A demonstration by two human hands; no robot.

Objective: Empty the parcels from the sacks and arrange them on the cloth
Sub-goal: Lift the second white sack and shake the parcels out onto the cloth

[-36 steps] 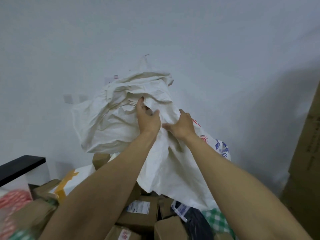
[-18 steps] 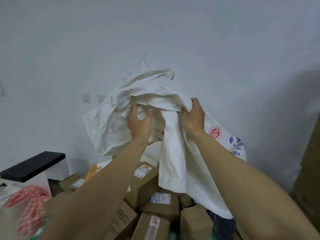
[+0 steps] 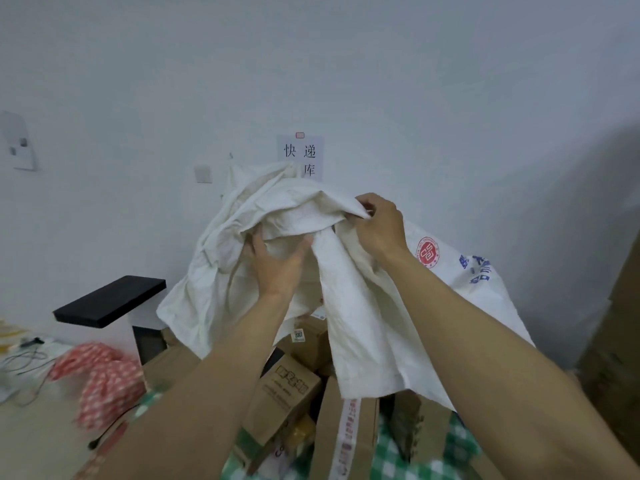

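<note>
A crumpled white sack (image 3: pixel 363 306) with a red round logo and blue print hangs upside down in front of me, above a heap of cardboard parcels (image 3: pixel 287 393). My right hand (image 3: pixel 381 226) pinches a fold of the sack's upper edge. My left hand (image 3: pixel 277 268) reaches into the folds just below, fingers spread against the fabric. The parcels lie on a green-and-white checked cloth (image 3: pixel 433 455), of which only patches show between the boxes.
A black-topped white stand (image 3: pixel 110 301) is at the left, with a red-and-white checked cloth (image 3: pixel 104 379) and cables beside it on the floor. Tall cardboard boxes (image 3: pixel 620 341) line the right edge. A paper sign (image 3: pixel 300 157) hangs on the white wall behind.
The sack has dropped lower and more parcels show beneath it. My right hand moved from the sack's side up to pinch its top fold; my left hand shifted lower into the folds.
</note>
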